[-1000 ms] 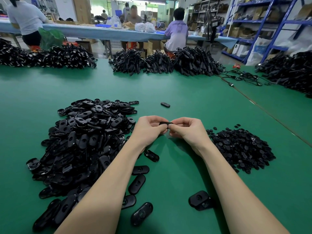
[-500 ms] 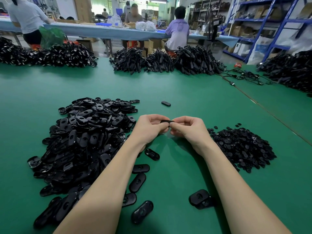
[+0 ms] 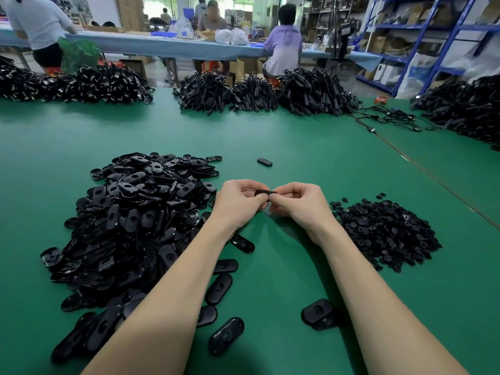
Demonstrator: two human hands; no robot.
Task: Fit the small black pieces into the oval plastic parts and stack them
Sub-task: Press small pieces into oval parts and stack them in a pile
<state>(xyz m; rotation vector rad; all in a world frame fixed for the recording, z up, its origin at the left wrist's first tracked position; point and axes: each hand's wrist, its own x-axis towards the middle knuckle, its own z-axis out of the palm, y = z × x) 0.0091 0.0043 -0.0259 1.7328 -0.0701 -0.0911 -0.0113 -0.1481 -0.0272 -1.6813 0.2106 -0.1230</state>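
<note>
My left hand [image 3: 238,203] and my right hand [image 3: 299,205] meet above the green table, both pinching one black oval plastic part [image 3: 263,193] between fingertips and thumbs. Only its top edge shows; whether a small piece sits in it is hidden by my fingers. A big heap of oval parts [image 3: 135,220] lies to the left. A lower heap of small black pieces [image 3: 387,231] lies to the right. A short stack of oval parts [image 3: 319,313] rests near my right forearm.
Loose oval parts [image 3: 219,289] lie scattered under my left forearm, and one [image 3: 264,161] lies alone farther back. Piles of black cable bundles [image 3: 259,93] line the table's far edge, with more [image 3: 465,109] at the right. People work at a blue bench behind.
Both hands stay together on the same oval part; they have hardly shifted, only the fingers work slightly.
</note>
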